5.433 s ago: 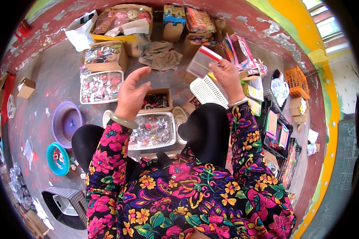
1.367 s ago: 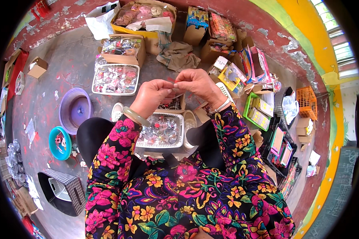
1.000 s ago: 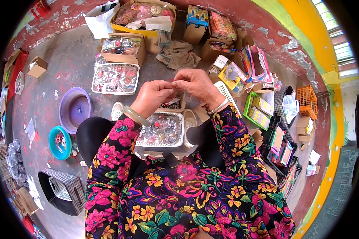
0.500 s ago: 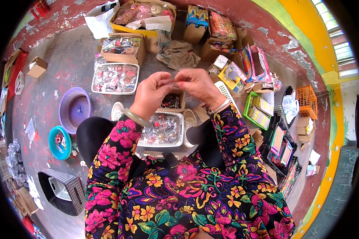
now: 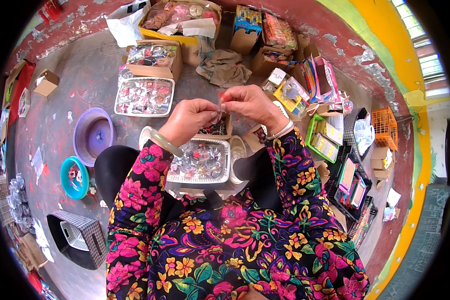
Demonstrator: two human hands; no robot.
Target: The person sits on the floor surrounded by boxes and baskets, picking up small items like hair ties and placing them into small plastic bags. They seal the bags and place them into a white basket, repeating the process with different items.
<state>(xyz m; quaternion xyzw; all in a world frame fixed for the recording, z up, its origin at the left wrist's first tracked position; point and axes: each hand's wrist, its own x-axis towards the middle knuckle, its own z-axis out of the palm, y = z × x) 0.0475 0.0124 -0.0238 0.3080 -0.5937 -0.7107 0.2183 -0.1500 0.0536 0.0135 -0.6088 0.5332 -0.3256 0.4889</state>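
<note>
My left hand and my right hand meet at the fingertips above the floor, both closed in a pinch. A small piece of clear plastic film shows at my left fingertips. Something small and red sticks up by my right fingers; its kind is too small to make out. Below the hands is a small open cardboard box of dark and red little pieces, partly hidden. Nearer me stands a white basket filled with small clear packets.
Another white basket of clear packets lies beyond, in front of a cardboard box. A purple basin and a turquoise basin stand at left. On the right are a green basket, a black crate and an orange crate.
Both hands have come slightly lower, and the fingertips have shifted apart a little. The red bit now stands up above the right fingers, and the clear film shows more plainly.
</note>
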